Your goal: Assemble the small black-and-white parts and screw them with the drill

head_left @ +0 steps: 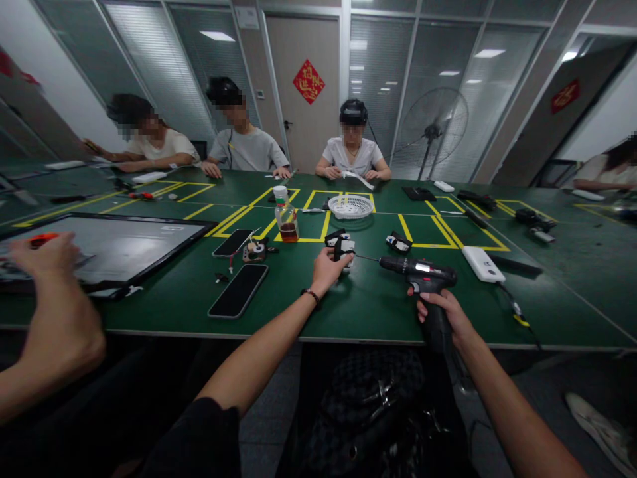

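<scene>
My right hand [448,311] is wrapped round the grip of a black cordless drill [430,273], which lies level above the green table near its front edge. The drill's long thin bit [367,257] points left and its tip meets, or comes very close to, a small black-and-white part [344,247]. Pinched around that part are the fingers of my left hand [328,271]. Another black-and-white part [399,241] of similar look rests on the table just beyond the drill. Fine details of the held part are too small to make out.
Phones [239,291], a bottle with reddish liquid [287,216] and a white basket [351,206] stand around my hands. A white power bank [482,264] with a cable lies right. At left, a co-worker's hand [44,255] is over a large panel [129,249]. Several people sit opposite.
</scene>
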`<state>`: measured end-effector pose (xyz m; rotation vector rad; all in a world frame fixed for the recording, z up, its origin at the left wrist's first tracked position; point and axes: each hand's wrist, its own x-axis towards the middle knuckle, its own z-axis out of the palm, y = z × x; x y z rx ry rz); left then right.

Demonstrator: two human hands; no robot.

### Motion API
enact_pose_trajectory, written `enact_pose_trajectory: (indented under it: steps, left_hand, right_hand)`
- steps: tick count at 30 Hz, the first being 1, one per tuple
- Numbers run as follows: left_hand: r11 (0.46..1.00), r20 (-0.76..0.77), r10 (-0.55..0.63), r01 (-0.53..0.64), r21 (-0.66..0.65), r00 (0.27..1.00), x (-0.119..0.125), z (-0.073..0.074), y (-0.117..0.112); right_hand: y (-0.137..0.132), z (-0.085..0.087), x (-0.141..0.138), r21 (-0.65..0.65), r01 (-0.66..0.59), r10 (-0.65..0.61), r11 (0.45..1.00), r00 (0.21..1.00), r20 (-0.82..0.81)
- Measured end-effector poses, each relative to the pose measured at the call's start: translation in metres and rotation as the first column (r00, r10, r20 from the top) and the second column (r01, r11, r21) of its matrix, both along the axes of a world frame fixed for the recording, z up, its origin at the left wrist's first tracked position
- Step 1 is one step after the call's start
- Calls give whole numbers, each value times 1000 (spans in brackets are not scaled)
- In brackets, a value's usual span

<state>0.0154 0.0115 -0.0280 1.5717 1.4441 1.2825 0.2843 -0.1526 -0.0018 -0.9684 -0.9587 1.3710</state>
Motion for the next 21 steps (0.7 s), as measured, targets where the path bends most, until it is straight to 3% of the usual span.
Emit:
enact_pose_trajectory:
  steps: [8, 21]
  left_hand:
    - [999, -102, 33, -29, 34, 994, 4, 3, -5]
    - [998, -137, 20, -12, 59, 990, 4, 2, -5]
  right_hand:
    - [0, 0, -2, 16, -8, 8, 1000, 1000, -1]
    - [2, -3, 0, 18, -32, 32, 999, 999, 5]
